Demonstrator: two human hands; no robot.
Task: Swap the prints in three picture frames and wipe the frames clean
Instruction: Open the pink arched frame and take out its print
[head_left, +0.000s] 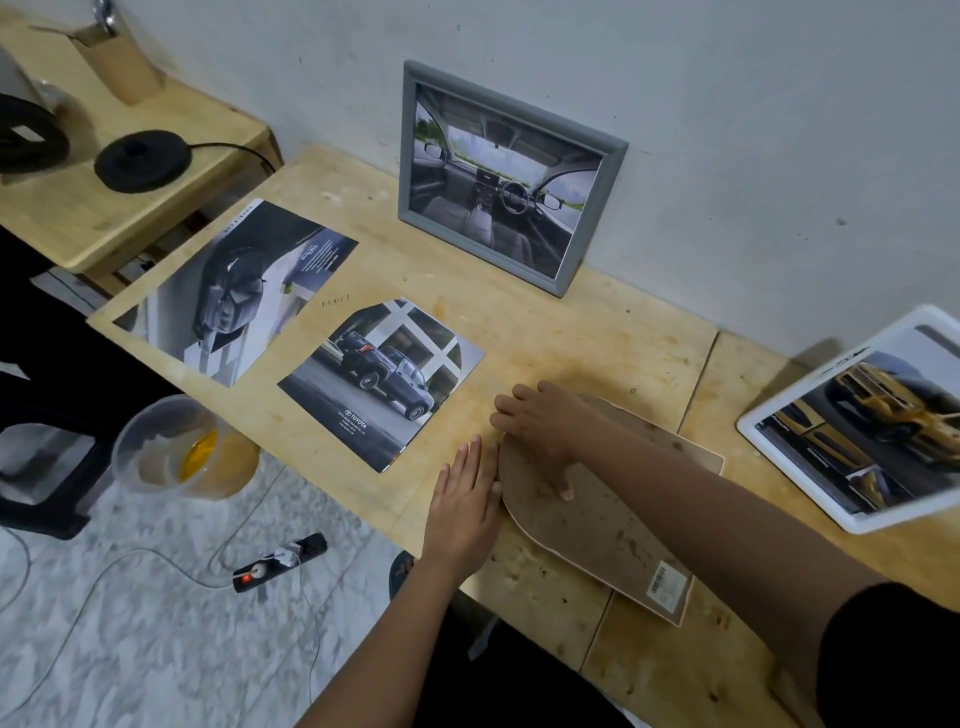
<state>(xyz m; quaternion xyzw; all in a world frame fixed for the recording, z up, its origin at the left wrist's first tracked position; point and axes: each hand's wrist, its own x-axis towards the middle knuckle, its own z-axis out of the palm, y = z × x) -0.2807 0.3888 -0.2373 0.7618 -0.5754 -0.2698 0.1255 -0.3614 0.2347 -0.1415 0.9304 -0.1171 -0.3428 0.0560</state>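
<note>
A black kettle base (140, 161) sits on a side table (104, 223). A power strip (280, 564) lies on the floor near a clear tub (166, 447).

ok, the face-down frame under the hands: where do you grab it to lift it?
By the left edge of the face-down frame, coming in low from the left, where the left hand lies flat beside it. It lies flat on the table, brown backing up, so probably only the thin rim offers a hold: fingers under, thumb on top.
</note>
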